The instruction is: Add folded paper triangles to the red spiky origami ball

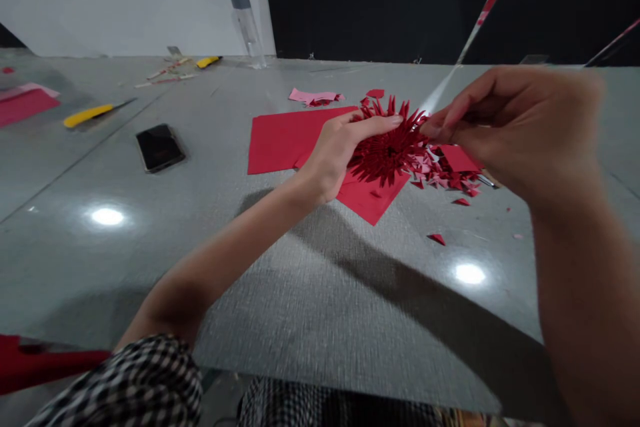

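Note:
A spiky red model built of folded paper pieces (387,150) sits over red paper sheets (285,140) on the grey table (320,293). My left hand (343,147) grips its left side, fingers wrapped over the top. My right hand (505,123) is closed in a pinch at the model's right edge; its fingertips meet the spikes, and what they pinch is too small to make out. A heap of small red and pink folded triangles (447,177) lies just under my right hand.
A black phone (160,147) lies to the left. Yellow-handled cutters (90,115) (207,61) and paper strips lie further back left. A clear bottle (247,27) stands at the far edge. Pink paper scraps (315,97) lie behind the sheets, and pink-red paper (25,103) sits far left.

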`<action>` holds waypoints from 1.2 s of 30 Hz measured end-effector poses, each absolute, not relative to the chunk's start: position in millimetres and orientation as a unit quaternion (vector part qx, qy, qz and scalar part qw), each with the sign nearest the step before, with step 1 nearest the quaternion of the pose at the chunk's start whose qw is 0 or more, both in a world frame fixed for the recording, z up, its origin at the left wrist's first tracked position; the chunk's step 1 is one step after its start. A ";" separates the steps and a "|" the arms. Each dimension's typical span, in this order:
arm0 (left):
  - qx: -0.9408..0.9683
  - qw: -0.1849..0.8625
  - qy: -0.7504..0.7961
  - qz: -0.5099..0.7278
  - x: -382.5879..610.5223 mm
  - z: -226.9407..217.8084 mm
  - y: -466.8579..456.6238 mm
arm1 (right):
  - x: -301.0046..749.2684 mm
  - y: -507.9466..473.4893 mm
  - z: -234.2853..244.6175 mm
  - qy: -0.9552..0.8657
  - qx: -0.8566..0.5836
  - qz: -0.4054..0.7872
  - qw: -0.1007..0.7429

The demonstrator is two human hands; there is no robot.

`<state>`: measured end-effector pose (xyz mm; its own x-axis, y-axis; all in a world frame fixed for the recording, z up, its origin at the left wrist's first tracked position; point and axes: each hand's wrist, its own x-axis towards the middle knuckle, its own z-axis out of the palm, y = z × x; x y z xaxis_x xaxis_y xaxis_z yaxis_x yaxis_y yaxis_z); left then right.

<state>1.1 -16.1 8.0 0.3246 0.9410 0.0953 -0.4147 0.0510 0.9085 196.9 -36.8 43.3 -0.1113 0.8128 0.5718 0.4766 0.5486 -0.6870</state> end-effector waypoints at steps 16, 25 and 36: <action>0.505 0.631 0.300 0.508 -0.3 6.0 -17.5 | 197.1 -31.6 40.1 -0.702 -0.404 0.212 0.547; 0.516 0.632 0.274 0.509 0.2 1.3 -16.8 | 198.0 -30.9 39.8 -0.721 -0.380 0.206 0.542; 0.476 0.607 0.320 0.550 3.4 8.3 -22.6 | 186.5 -26.2 35.4 -0.607 -0.419 0.264 0.622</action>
